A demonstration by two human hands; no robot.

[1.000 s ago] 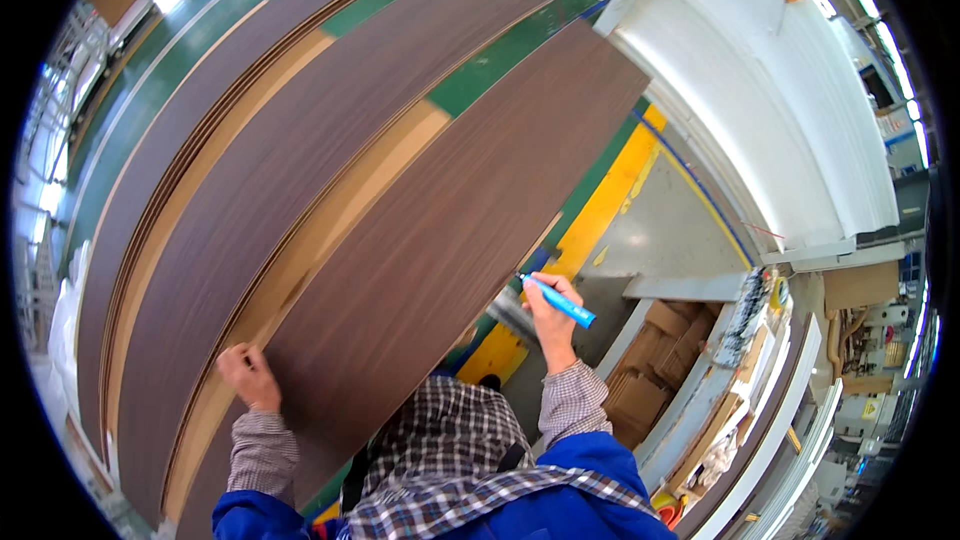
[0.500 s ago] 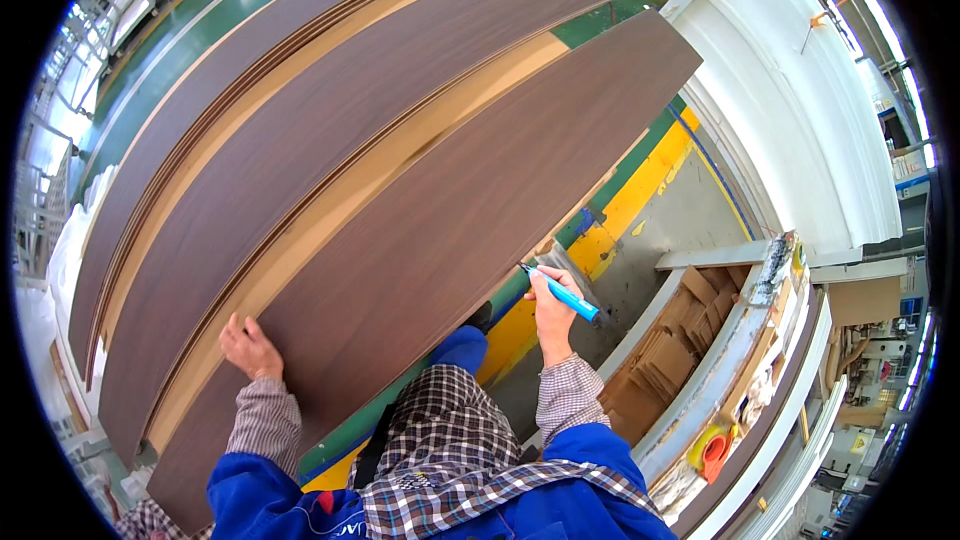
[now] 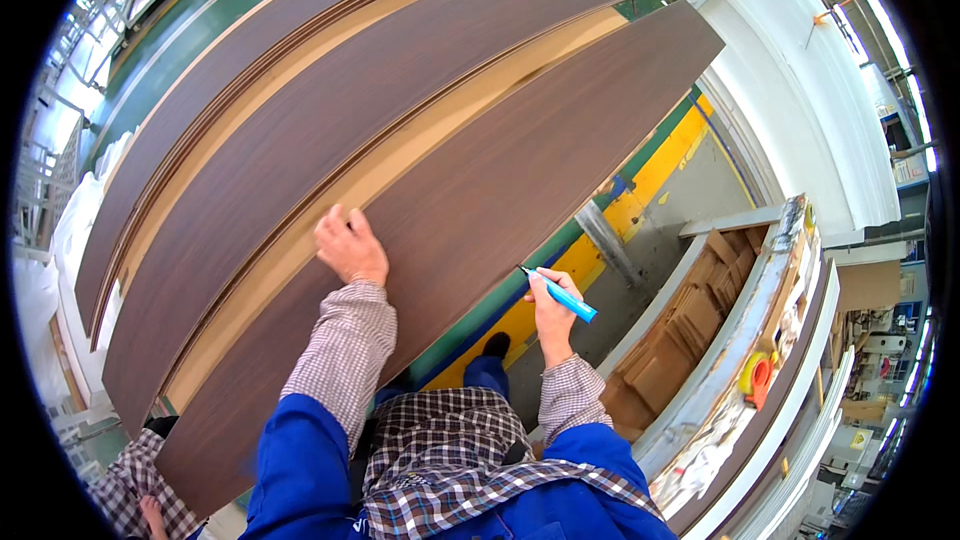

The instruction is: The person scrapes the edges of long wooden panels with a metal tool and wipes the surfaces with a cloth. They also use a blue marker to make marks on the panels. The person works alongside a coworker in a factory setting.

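A long dark brown wood-grain panel (image 3: 540,155) slants across in front of me. My right hand (image 3: 553,310) grips a blue marker pen (image 3: 562,297), its dark tip at the panel's near edge. Whether the tip touches the edge I cannot tell. My left hand (image 3: 352,245) is at the same panel's far edge, its fingers curled over the rim, and the fingertips are partly hidden. Beyond it lie a strip of tan board (image 3: 395,155) and a second brown panel (image 3: 330,130).
More brown panels (image 3: 225,65) lie farther off. At right stand a frame with cardboard scraps (image 3: 690,315), a tape roll (image 3: 760,380) and long white mouldings (image 3: 800,110). Another person's checked clothing (image 3: 130,470) shows at lower left. Yellow floor marking (image 3: 655,190) runs below the panel.
My left hand has moved right and away from me along the panel's far edge. The marker stays at the near edge. The view has shifted, with more of the other person showing.
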